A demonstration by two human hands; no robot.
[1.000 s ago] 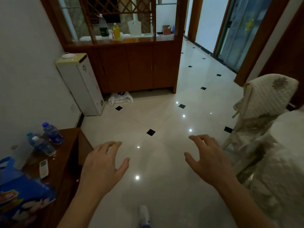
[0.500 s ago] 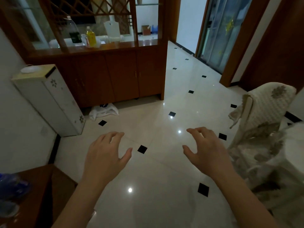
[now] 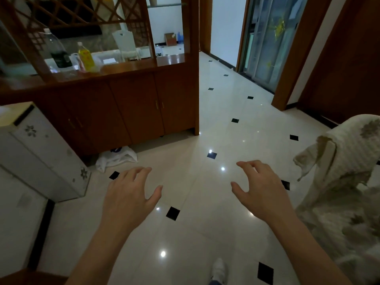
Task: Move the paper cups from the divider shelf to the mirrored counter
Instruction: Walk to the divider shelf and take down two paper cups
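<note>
The wooden divider shelf (image 3: 131,66) stands ahead on the left, above brown cabinet doors. On its ledge stand a dark bottle (image 3: 56,50), a yellow bottle (image 3: 86,57) and a pale stack (image 3: 76,61) between them that may be paper cups; it is too blurred to be sure. My left hand (image 3: 128,194) and my right hand (image 3: 261,190) hover palm down over the tiled floor, fingers loosely spread, holding nothing. Both are well short of the shelf. No mirrored counter shows.
A white cabinet (image 3: 41,149) leans against the left wall. A white plastic bag (image 3: 116,158) lies on the floor under the divider. A cloth-covered chair (image 3: 345,161) stands at the right. An open passage (image 3: 226,89) runs past the divider's right post.
The view has advanced toward the divider, which now looks larger and nearer. The low table with bottles at the left has dropped out of view. Both hands stay empty and spread.
</note>
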